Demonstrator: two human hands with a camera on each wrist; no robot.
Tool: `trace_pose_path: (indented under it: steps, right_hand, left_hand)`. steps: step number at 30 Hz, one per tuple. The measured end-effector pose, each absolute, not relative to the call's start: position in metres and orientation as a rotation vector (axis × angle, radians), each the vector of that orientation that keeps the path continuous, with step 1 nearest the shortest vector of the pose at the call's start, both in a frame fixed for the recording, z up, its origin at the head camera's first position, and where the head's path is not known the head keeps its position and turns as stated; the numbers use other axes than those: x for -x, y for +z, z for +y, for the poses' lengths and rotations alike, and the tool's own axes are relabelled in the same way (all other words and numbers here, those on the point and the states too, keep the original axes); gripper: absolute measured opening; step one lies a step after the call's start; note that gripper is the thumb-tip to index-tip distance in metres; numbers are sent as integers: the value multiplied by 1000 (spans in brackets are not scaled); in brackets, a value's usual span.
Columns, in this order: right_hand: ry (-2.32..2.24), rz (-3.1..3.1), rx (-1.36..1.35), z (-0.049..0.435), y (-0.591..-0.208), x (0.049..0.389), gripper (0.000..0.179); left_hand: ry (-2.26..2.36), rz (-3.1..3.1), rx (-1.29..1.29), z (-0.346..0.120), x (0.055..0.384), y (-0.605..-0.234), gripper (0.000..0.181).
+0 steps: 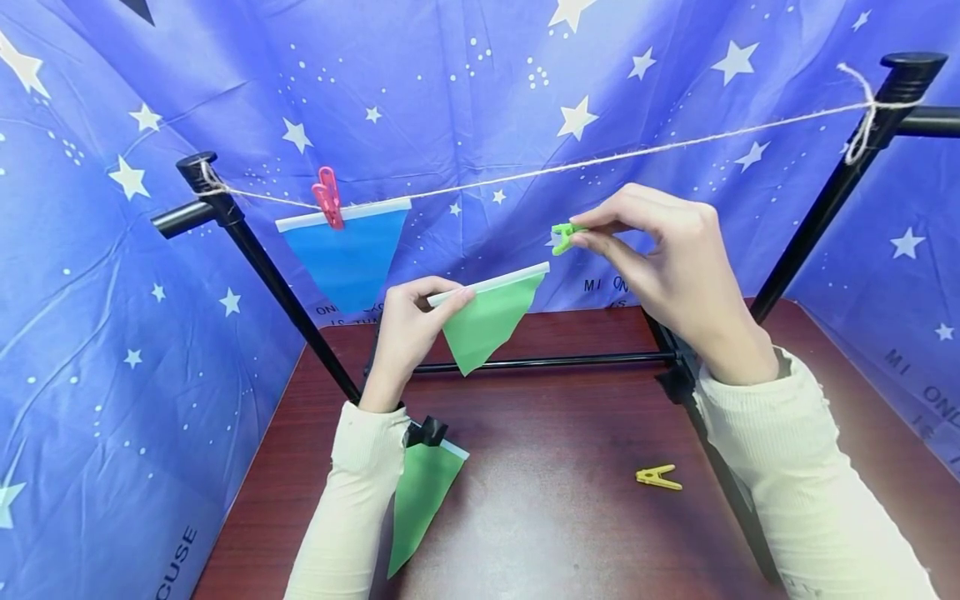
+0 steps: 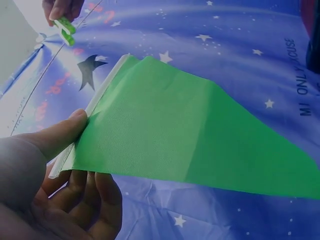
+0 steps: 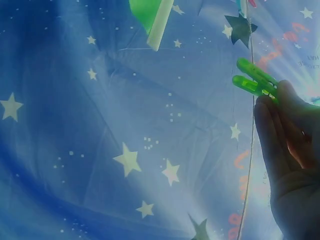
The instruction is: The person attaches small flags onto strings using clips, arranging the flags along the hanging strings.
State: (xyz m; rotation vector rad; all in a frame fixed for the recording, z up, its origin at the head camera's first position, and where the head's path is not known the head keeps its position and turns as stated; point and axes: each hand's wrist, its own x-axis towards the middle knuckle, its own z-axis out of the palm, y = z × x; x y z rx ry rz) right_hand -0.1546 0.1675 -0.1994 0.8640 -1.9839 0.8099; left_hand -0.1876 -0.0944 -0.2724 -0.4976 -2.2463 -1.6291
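Observation:
My left hand [image 1: 411, 329] pinches a green pennant flag [image 1: 491, 321] by its white top band, near the band's left end. In the left wrist view the thumb [image 2: 62, 132] lies over that band and the fingers curl behind the cloth. My right hand [image 1: 667, 262] pinches a green clothespin [image 1: 562, 238] between thumb and fingertips, its jaws spread and pointing left. Clothespin and flag are apart, both below the string [image 1: 600, 160] in the head view. On the string's left part hangs a blue pennant flag [image 1: 341, 258], held by a red clothespin [image 1: 328, 198].
Black posts [image 1: 262, 267] carry the string at both ends. A second green flag [image 1: 423, 492] with a black clip [image 1: 427, 432] is partly hidden by my left sleeve. A yellow clothespin [image 1: 658, 477] lies on the brown table [image 1: 555, 517]. Starry blue cloth [image 1: 450, 92] hangs behind.

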Motion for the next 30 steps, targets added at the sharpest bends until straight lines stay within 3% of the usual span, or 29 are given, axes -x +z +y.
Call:
trace_pose_path:
  steps: [30]
  right_hand:
    - [708,-1857,-939,149,-155,163,15]
  left_hand:
    - [-1630,-2096,623,-85,221,-260,18]
